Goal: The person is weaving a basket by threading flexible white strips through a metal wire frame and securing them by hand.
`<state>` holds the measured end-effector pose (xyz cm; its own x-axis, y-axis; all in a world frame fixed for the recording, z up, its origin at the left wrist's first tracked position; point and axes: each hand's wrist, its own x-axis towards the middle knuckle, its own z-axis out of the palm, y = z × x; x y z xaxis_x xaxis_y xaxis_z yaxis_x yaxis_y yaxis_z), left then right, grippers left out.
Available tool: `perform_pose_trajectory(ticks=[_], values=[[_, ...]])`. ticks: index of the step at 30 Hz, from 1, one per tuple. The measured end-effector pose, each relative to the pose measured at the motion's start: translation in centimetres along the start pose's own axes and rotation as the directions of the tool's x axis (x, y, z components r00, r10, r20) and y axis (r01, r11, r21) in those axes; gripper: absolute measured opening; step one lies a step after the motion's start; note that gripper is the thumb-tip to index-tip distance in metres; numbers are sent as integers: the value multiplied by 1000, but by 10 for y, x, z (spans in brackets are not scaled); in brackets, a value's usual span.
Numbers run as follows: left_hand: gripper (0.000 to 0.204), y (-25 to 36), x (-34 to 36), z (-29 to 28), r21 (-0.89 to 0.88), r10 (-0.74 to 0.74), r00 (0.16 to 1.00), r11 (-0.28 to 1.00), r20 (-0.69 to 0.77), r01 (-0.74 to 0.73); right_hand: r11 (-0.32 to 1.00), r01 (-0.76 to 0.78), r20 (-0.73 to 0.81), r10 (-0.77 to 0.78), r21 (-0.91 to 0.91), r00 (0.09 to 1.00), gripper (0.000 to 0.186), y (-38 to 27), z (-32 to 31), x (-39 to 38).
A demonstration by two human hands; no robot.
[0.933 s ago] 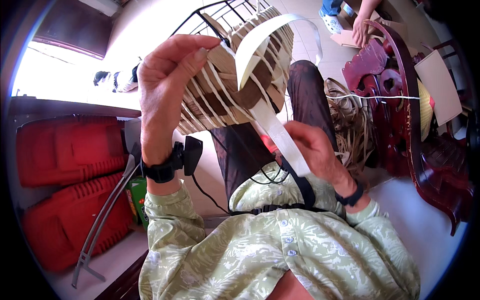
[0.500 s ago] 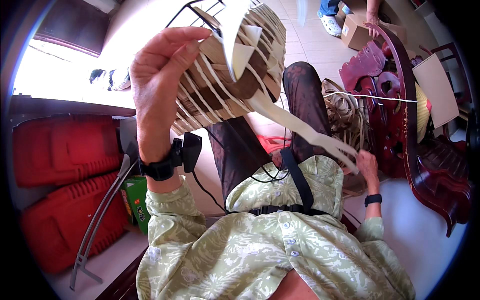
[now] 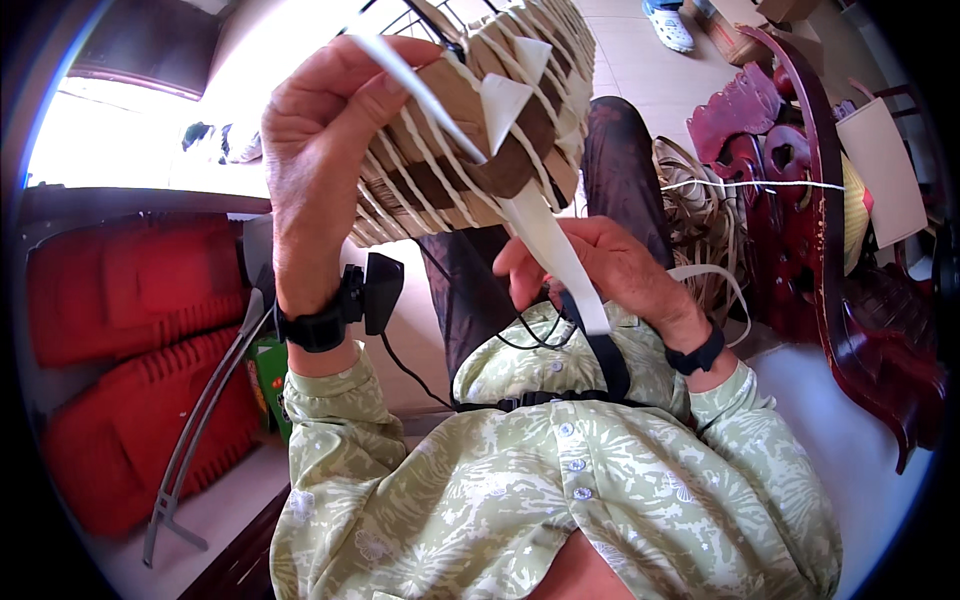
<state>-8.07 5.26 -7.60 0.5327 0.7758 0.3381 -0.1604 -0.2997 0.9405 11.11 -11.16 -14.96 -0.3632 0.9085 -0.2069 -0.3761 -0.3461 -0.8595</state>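
My left hand [image 3: 320, 130] is closed on the upper left edge of a woven basket [image 3: 421, 171] with a black wire frame, beige and brown bands and white cords. Pale strips stick out of its face; a long wide white strip [image 3: 546, 244] hangs down from it. My right hand [image 3: 630, 275] is below the basket, behind that hanging strip, fingers curled; what they grip, if anything, is hidden. A narrower pale strip loops out to the right of this hand.
Red plastic cases [image 3: 140, 280] and a grey metal tool [image 3: 190, 440] lie left. On the right stand a carved dark-red wooden piece [image 3: 800, 270] and tangled strips [image 3: 690, 200]. A person's shoe [image 3: 668, 28] and cardboard boxes [image 3: 725, 25] are at the top right.
My right hand went out to the lower right, then came back up under the basket. The basket has shifted slightly. The other person's hand has left the view.
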Motion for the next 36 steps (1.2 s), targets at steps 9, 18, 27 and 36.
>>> perform_pose_trajectory(ticks=[9,18,27,36], values=[[15,-9,-10,0,-81,58,998,995,-11,-59,711,42,-343,-388,-702,855,20,34,-25,-53],[14,-8,-6,5,-67,56,998,996,11,-55,61,-993,-951,300,98,-76,22,118,-172,-221],[38,-6,-12,14,23,23,970,999,241,-29,756,0,-485,-419,-654,768,19,0,-17,-66],[49,11,-19,10,472,99,939,844,331,-255,512,305,-239,-745,-803,623,11,6,24,0]])
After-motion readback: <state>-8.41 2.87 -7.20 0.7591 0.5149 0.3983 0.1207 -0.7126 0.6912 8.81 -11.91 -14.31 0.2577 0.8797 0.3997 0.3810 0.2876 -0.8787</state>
